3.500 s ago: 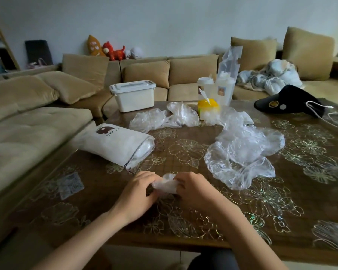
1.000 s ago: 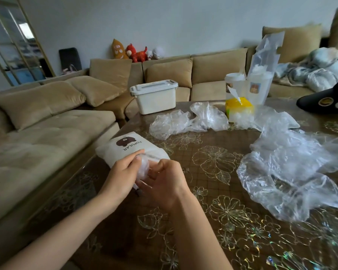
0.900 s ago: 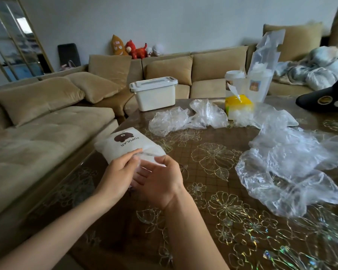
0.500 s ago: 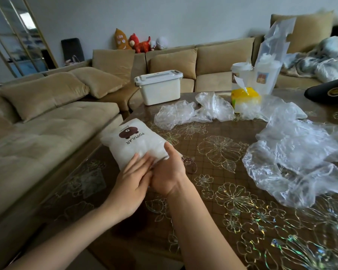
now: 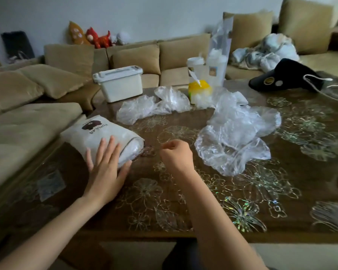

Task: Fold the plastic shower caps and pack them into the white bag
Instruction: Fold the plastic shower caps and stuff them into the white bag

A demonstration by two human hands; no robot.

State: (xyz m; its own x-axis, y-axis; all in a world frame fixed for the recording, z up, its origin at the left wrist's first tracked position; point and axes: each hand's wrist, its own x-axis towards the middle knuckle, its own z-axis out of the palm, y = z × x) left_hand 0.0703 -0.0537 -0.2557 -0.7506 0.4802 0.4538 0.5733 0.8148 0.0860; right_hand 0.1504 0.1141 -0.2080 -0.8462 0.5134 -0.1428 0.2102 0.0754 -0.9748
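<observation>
Now the left hand [image 5: 105, 168] lies flat on the near end of the white bag [image 5: 98, 133], its fingers straight and pressing the bag onto the tabletop [image 5: 164, 211] by its left edge. Just right of the bag's open mouth, the right hand [image 5: 176, 154] hangs over the tabletop with fingers clenched and nothing showing in them. I judge that one folded cap is just packed and the step is the turn to the next. Further right lies a loose heap of shower caps [image 5: 236, 141], unfolded, and beyond it more crumpled caps [image 5: 150, 108]. The next move calls for the right hand to open and lift a single cap off the heap without dragging its neighbours. Half a second ago both hands met at the bag's mouth. Since then the right has drawn away and the left has flattened on top.
</observation>
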